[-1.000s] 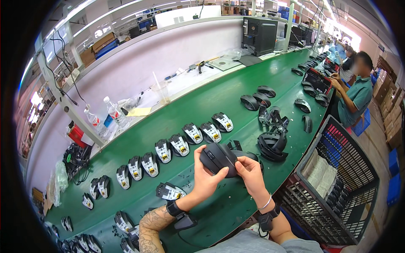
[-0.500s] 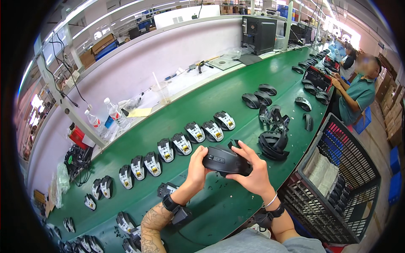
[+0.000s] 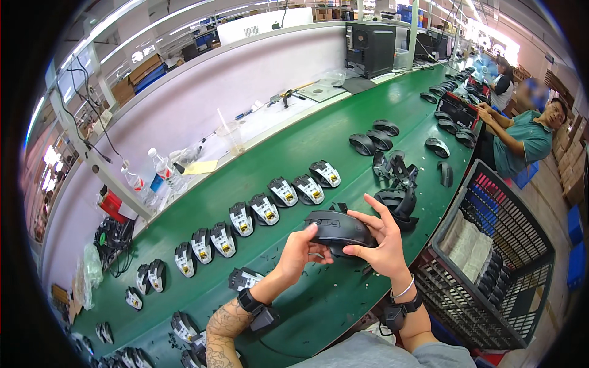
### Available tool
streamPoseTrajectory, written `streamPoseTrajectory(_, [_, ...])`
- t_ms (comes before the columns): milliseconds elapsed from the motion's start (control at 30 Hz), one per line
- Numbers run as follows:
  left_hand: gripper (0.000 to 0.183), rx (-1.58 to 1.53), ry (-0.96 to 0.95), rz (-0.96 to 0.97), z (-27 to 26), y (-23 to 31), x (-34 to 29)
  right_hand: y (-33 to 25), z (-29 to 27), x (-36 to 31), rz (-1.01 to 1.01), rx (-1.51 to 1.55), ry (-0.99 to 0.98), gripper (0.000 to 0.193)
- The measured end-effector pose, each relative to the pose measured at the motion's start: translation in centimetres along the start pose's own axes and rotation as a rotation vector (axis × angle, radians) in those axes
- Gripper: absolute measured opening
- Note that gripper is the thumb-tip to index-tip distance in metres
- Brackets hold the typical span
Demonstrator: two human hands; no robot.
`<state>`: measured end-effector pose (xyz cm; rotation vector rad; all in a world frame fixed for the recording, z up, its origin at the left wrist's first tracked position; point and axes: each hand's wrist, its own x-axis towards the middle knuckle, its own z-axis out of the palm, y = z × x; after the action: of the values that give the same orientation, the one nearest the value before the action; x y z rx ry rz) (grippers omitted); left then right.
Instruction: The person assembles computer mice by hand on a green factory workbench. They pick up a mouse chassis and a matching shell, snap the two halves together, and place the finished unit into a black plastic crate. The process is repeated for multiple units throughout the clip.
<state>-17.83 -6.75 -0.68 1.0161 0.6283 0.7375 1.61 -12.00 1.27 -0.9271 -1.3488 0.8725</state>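
Note:
Above the green belt I hold a black computer mouse with its side buttons facing me. My right hand is closed round the mouse's right end, thumb below and fingers above and behind. At the left end, my left hand has its thumb tip against the mouse, with the other fingers curled beneath. Behind the hands runs a slanting row of partly assembled mice with silver faces and yellow patches. Another such mouse lies beside my left forearm. Black curved shell parts are piled right of the mouse.
A black plastic crate with cloth and dark parts stands to the right, by the green belt. Black mice sit farther along it. Bottles and a cup stand on the ledge. A co-worker is at the far right.
The mouse has moved slightly right and turned a little. My left fingers have loosened and curled lower at its end, while my right hand has shifted right with it.

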Motion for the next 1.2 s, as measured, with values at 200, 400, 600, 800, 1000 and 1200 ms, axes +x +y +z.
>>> streamPoseTrajectory(200, [0.043, -0.04, 0.049, 0.072, 0.4, -0.6, 0.0, -0.7, -0.1, 0.0, 0.013, -0.024, -0.021, 0.086])
streamPoseTrajectory(400, [0.042, -0.102, 0.077, 0.156, 1.0, -0.8, -0.3, 2.1, -1.3, 0.0, 0.293, 0.266, -0.1, 0.048])
streamPoseTrajectory(600, [0.04, 0.003, 0.075, 0.27, 0.9, -0.8, -0.3, 2.0, -0.9, -0.1, 0.256, 0.389, -0.068, 0.046])
streamPoseTrajectory(800, [0.04, 0.04, 0.117, 0.328, 0.9, -1.2, -0.2, 2.0, -0.8, -0.2, 0.259, 0.408, -0.066, 0.05])
streamPoseTrajectory(1000, [0.045, 0.01, 0.224, 0.184, 1.4, -0.4, -0.5, 3.4, -1.1, 0.7, 0.183, 0.275, -0.068, 0.061])
streamPoseTrajectory(1200, [0.051, -0.053, 0.286, 0.027, 1.5, -0.5, -0.4, 2.0, -0.5, 2.6, 0.276, 0.091, -0.248, 0.059])
